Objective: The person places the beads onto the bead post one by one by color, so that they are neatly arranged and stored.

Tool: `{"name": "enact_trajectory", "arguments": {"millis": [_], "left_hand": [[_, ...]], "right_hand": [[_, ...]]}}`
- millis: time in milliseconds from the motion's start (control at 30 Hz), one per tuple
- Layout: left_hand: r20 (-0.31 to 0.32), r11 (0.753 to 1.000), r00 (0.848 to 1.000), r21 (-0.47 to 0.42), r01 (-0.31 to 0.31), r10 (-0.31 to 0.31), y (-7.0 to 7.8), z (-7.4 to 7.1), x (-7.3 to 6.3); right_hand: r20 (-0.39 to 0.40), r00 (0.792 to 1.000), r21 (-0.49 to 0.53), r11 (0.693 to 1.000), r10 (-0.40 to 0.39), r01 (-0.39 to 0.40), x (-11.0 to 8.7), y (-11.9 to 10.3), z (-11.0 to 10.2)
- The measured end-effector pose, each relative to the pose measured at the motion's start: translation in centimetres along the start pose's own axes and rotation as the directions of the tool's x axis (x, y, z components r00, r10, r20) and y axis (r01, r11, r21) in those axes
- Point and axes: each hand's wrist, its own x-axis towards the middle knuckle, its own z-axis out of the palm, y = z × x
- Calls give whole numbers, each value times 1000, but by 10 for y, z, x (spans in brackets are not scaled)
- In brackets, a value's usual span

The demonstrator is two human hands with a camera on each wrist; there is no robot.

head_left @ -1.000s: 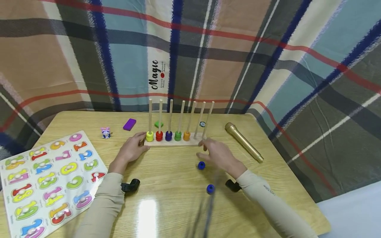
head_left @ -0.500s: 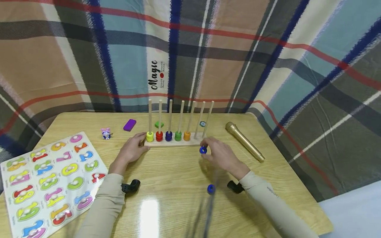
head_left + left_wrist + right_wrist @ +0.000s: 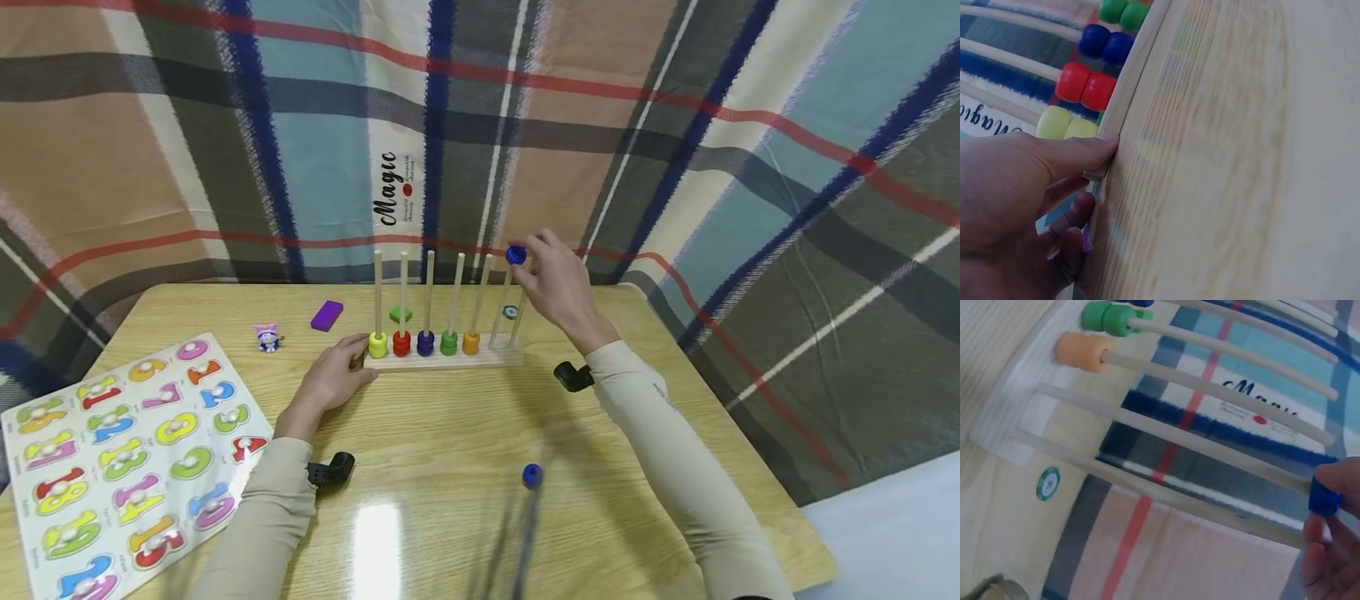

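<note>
A wooden peg rack (image 3: 491, 359) with several upright pegs stands on the table. Pairs of beads, yellow (image 3: 1055, 123), red (image 3: 1085, 87), dark blue, green and orange (image 3: 1084, 352), sit at the bottoms of all but the two rightmost pegs, which are bare. My left hand (image 3: 330, 382) grips the rack's left end, thumb along the front edge of its base. Up at the peg tops, my right hand (image 3: 558, 287) pinches a blue bead (image 3: 1324, 495) between thumb and fingers. In the right wrist view that bead meets the tip of the second peg from the right.
Another blue bead (image 3: 532, 476) lies nearer on the table (image 3: 435, 450). A gold microphone (image 3: 615, 358) lies at right, a number puzzle board (image 3: 142, 450) at left. Behind the rack are a purple block (image 3: 327, 315), a small figurine (image 3: 267, 336) and a green piece (image 3: 401, 314).
My right hand has picked up a blue bead from the table and raised it to the peg tops. My left hand has stayed on the rack's end.
</note>
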Motion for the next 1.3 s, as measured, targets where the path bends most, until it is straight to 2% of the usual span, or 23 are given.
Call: {"name": "enact_trajectory", "arguments": {"millis": [200,333,400,500,600,667,733,767,800,833,900,933,967,1000,1033,1067,1100,1200,1300], "left_hand": [[5,1000,1000,0,2,-2,1,1,1],[4,1000,1000,4,8,-8,0,-1,0],[3,1000,1000,7,12,-12,-1,-1,0],[2,1000,1000,6,14,-14,-2,-2,0],[-1,1000,1000,2,13,-13,-3,-1,0],[-2,1000,1000,1,9,-9,-2,-1,0],[-2,1000,1000,-7,9,-9,-1,-1,0],[-2,1000,1000,-11,11,-11,0,-1,0],[-1,1000,1000,-12,12,-12,0,-1,0],[1,1000,1000,-11,11,-11,0,-1,1],[2,1000,1000,-10,13,-13,2,-2,1],[3,1000,1000,-8,14,-14,2,-3,1],[4,1000,1000,-6,15,-15,2,-3,1],[3,1000,1000,-2,14,-14,2,-4,1],[2,1000,1000,-1,13,-13,2,-4,1],[1,1000,1000,0,13,-13,2,-5,1],[1,1000,1000,1,12,-12,2,-5,1],[-1,1000,1000,2,1,-1,1,-3,2],[0,1000,1000,0,-2,2,0,-1,2]], "right_hand": [[64,995,-50,996,71,-68,2,3,6],[85,994,-56,997,67,-62,1,5,8],[70,996,-43,998,55,-52,-1,7,9],[0,1000,-19,1000,16,-16,-10,9,8],[-50,998,-11,999,-47,47,-30,12,6],[10,997,-35,997,-75,75,-50,12,5],[159,984,-57,995,-77,87,-74,10,5],[264,962,-65,994,-63,83,-86,8,5],[383,923,-61,996,-39,68,-98,7,5],[503,864,-48,998,-17,48,-111,7,4],[698,716,-33,999,32,-12,-133,7,4],[760,649,-27,999,38,-27,-142,8,5],[803,595,-19,999,40,-41,-151,10,6],[827,561,3,999,23,-47,-158,12,8],[838,546,33,998,-3,-45,-163,14,10],[836,547,65,997,-37,-32,-168,15,12],[824,562,101,995,-78,-10,-172,17,13],[766,619,179,982,-175,56,-177,19,18],[694,691,164,979,-202,121,-170,19,17]]}}
